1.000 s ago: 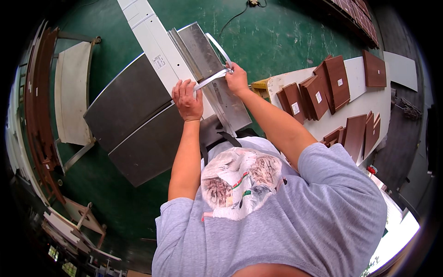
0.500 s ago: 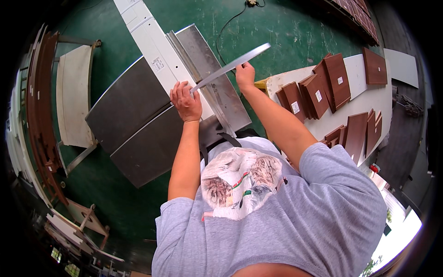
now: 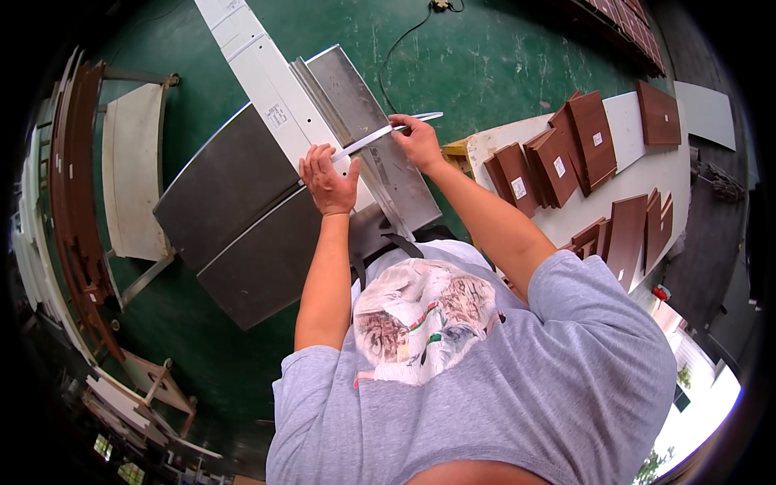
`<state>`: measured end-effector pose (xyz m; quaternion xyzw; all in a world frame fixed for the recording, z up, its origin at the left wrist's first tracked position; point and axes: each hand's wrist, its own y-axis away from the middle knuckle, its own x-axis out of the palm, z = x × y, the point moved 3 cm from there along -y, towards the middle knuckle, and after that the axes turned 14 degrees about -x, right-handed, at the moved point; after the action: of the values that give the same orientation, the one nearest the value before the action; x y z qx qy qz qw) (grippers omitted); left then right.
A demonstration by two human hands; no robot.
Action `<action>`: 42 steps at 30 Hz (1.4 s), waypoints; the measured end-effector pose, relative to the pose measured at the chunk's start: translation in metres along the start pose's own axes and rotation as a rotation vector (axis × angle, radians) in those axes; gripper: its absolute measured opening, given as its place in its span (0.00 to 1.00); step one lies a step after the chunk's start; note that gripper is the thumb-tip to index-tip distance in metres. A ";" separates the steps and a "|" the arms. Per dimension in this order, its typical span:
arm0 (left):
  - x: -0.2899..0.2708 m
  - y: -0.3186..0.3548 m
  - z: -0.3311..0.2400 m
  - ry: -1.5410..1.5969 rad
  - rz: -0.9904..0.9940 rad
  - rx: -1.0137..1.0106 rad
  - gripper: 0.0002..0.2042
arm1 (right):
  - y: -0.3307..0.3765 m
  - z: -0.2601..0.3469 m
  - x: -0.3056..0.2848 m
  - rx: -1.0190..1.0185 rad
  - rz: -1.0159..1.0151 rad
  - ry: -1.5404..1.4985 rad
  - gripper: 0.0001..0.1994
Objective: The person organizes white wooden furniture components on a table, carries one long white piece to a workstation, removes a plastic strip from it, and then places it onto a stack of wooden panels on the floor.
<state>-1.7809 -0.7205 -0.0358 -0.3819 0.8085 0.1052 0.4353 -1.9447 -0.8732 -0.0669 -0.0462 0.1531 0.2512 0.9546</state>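
My left hand (image 3: 330,179) rests on a long white panel (image 3: 295,121), fingers and thumb spread. From beside that hand a flat white strap (image 3: 361,144) runs to the right, across a grooved metal piece. My right hand (image 3: 418,143) pinches the strap between thumb and fingers above the metal surface (image 3: 347,85), and its loose end sticks out past the knuckles. What lies directly beneath my left palm is hidden. Farther up, a narrow band (image 3: 245,47) crosses the white panel.
A dark worktop (image 3: 250,218) reaches left under the panel. Brown boards (image 3: 594,137) with labels stand on a pale table (image 3: 550,222) at my right. Racks of brown boards (image 3: 73,202) and a pale cart (image 3: 133,170) stand left. A black cable (image 3: 386,69) crosses the green floor.
My right hand has moved down and left, closer to my left hand. The strap has dropped from a raised slant to lie lower over the metal. My left hand stays nearly in place.
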 end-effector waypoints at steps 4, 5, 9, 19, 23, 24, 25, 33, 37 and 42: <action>0.000 -0.001 -0.003 0.001 0.007 0.039 0.25 | 0.003 0.002 0.007 -0.034 0.055 -0.064 0.14; 0.000 -0.002 -0.003 0.005 0.012 0.045 0.26 | 0.005 0.002 0.010 -0.036 0.057 -0.101 0.14; 0.003 -0.002 0.000 0.011 0.017 0.039 0.24 | 0.015 0.011 0.016 0.043 0.107 -0.086 0.11; -0.001 0.001 0.001 -0.030 0.034 0.002 0.22 | 0.136 0.025 0.059 0.893 0.768 -0.425 0.30; -0.008 0.000 0.003 -0.055 0.055 -0.037 0.20 | 0.166 0.020 0.103 1.098 0.478 -0.776 0.39; -0.005 -0.003 -0.001 -0.057 0.070 -0.041 0.19 | 0.166 0.015 0.109 1.117 0.351 -0.811 0.37; -0.003 -0.004 0.000 -0.051 0.074 -0.036 0.19 | 0.164 0.013 0.115 1.075 0.219 -0.805 0.35; -0.005 -0.006 0.013 0.067 0.085 -0.041 0.21 | 0.155 -0.012 0.140 0.921 0.064 -0.728 0.27; -0.025 -0.005 0.031 0.190 0.053 -0.102 0.30 | 0.160 -0.007 0.132 0.892 0.046 -0.625 0.32; -0.030 -0.009 0.098 0.339 0.263 -0.688 0.39 | 0.161 0.003 0.134 0.853 -0.047 -0.659 0.36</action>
<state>-1.7039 -0.6622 -0.0695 -0.4107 0.8283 0.3599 0.1255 -1.9126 -0.6707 -0.1077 0.4236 -0.0672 0.1465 0.8914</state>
